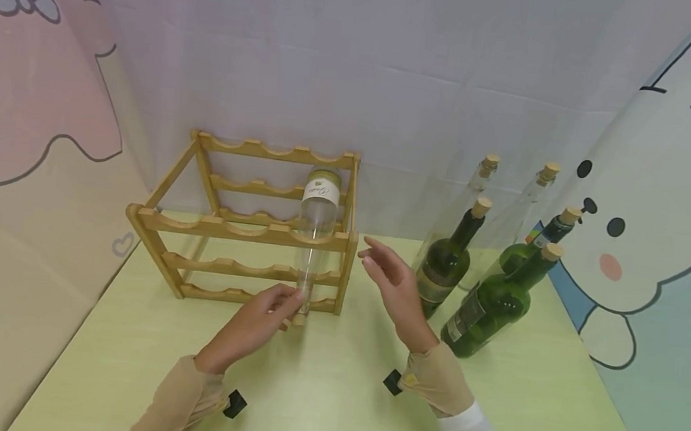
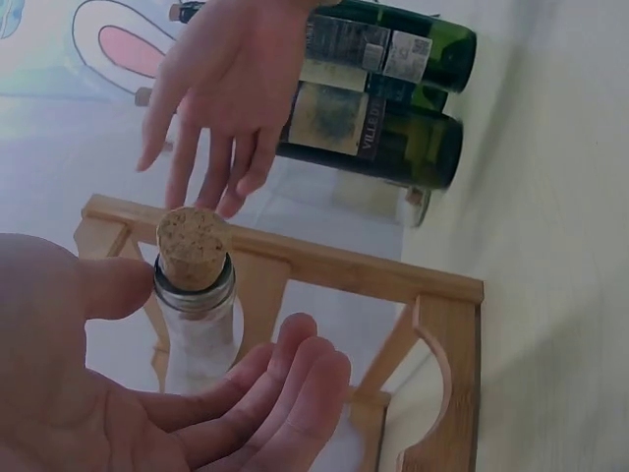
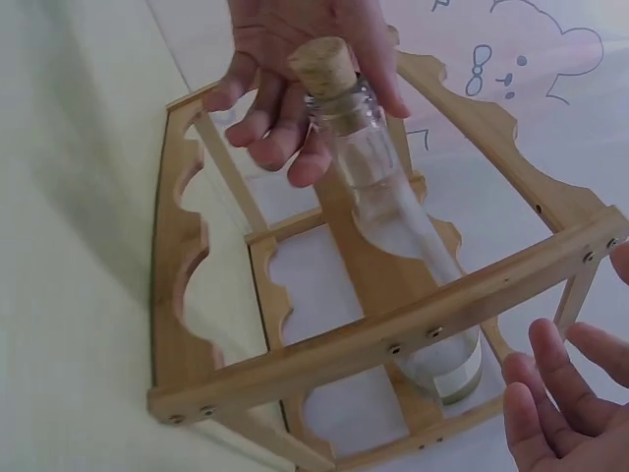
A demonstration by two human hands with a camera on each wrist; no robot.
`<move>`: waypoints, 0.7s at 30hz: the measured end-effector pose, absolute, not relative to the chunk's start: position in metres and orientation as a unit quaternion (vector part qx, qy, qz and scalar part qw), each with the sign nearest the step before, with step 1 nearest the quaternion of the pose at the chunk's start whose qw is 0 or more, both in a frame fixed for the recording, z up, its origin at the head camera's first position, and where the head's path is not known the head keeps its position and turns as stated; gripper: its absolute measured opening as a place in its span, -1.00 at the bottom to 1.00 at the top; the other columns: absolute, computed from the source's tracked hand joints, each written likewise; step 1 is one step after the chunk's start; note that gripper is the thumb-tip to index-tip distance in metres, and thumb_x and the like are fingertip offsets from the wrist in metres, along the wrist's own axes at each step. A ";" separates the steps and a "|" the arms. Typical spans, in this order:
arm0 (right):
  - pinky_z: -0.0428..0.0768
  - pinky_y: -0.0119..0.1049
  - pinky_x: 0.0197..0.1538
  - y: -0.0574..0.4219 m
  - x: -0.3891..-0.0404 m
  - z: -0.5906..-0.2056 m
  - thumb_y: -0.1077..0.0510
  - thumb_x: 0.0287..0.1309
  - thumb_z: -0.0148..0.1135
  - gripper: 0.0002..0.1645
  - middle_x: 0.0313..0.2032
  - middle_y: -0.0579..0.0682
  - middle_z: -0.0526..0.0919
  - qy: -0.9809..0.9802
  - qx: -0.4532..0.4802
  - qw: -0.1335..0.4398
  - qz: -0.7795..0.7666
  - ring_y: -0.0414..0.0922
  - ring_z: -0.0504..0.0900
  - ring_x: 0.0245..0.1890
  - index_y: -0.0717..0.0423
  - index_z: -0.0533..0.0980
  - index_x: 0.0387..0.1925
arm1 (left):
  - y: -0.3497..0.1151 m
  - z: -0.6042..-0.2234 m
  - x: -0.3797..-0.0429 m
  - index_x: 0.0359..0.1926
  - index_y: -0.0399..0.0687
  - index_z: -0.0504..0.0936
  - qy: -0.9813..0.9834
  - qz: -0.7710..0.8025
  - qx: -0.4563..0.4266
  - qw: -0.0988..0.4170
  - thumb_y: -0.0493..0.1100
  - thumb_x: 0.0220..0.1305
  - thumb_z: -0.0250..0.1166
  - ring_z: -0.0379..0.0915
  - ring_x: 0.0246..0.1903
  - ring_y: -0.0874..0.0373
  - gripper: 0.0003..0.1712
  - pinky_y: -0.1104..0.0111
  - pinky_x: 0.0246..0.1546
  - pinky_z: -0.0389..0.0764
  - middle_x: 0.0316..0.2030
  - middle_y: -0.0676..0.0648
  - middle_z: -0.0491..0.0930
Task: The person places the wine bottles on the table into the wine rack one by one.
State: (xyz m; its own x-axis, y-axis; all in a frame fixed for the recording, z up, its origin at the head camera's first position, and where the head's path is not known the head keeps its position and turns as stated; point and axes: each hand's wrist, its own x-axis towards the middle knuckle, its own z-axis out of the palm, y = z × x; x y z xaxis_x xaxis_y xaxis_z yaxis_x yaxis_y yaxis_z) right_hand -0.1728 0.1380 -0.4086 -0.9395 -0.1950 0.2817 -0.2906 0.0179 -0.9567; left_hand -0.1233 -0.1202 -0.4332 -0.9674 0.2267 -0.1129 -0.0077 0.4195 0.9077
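Observation:
A clear glass bottle (image 1: 319,217) with a white label lies in the right end of the wooden rack (image 1: 243,230), base at the back and corked neck sticking out at the front. My left hand (image 1: 254,323) is at that neck; in the left wrist view the thumb lies right beside the glass below the cork (image 2: 194,251), and the fingers spread loosely past it. Just right of the rack my right hand (image 1: 397,290) hovers with relaxed fingers and nothing in it. The right wrist view shows the bottle (image 3: 393,216) slanting through the rack.
Right of my right hand stand several corked bottles: green ones, such as the front green bottle (image 1: 490,308), and clear ones behind, including a clear bottle (image 1: 523,206). Curtains hang behind the pale green table (image 1: 332,390). The rack's other slots are to the left.

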 end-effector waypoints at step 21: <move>0.58 -0.24 -0.08 0.268 -0.086 -0.445 0.31 0.35 0.19 -0.69 -0.18 0.19 0.64 -0.771 0.058 0.094 0.627 -0.12 0.67 -0.19 0.41 0.51 0.05 | -0.152 -0.415 -0.112 0.10 0.06 0.53 0.846 0.485 0.138 -0.174 0.02 0.43 0.23 0.48 -0.18 0.29 -0.69 0.32 -0.11 0.49 -0.08 0.11 0.55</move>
